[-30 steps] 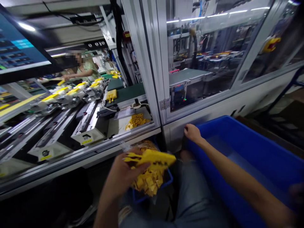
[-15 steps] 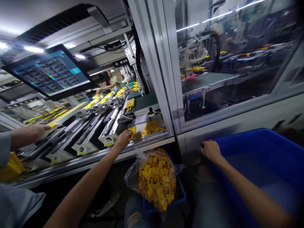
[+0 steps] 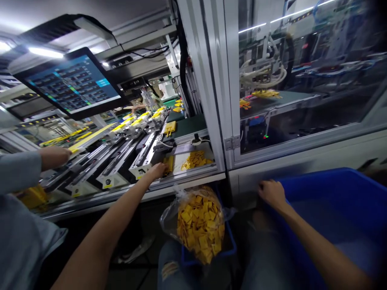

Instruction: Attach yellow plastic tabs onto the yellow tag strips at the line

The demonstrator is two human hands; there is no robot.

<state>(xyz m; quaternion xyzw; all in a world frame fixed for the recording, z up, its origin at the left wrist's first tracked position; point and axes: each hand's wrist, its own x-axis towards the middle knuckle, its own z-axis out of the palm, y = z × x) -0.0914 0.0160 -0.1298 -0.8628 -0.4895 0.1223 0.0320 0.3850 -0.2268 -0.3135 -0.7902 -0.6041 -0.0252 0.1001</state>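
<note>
Sleeve [image 3: 19, 171] and hand [image 3: 56, 156] of a co-worker come in at the far left, well to the left of the person's own fingers, with a yellow bundle [image 3: 34, 196] below the arm. A monitor [image 3: 72, 82] hangs up and to the left of the fingers of the left hand [image 3: 157, 171], and dark slides [image 3: 116, 166] run between. Those fingers bend down onto a yellow piece [image 3: 169, 164] on the counter [image 3: 178, 166]; from here I can't tell how far open they are, or whether they grip it. Just right of them lies a heap of small yellow pieces [image 3: 195, 160]; below it, nearer the knees, a clear bag [image 3: 200, 225] full of yellow squares sits in a blue basket [image 3: 232, 245]. Further right, the fingers of the right hand [image 3: 273, 194] are curled into a loose fist, nothing showing in them. Above them is a glazed door [image 3: 314, 125]; just beside them, rightward, stands a large blue bin [image 3: 338, 193].
</note>
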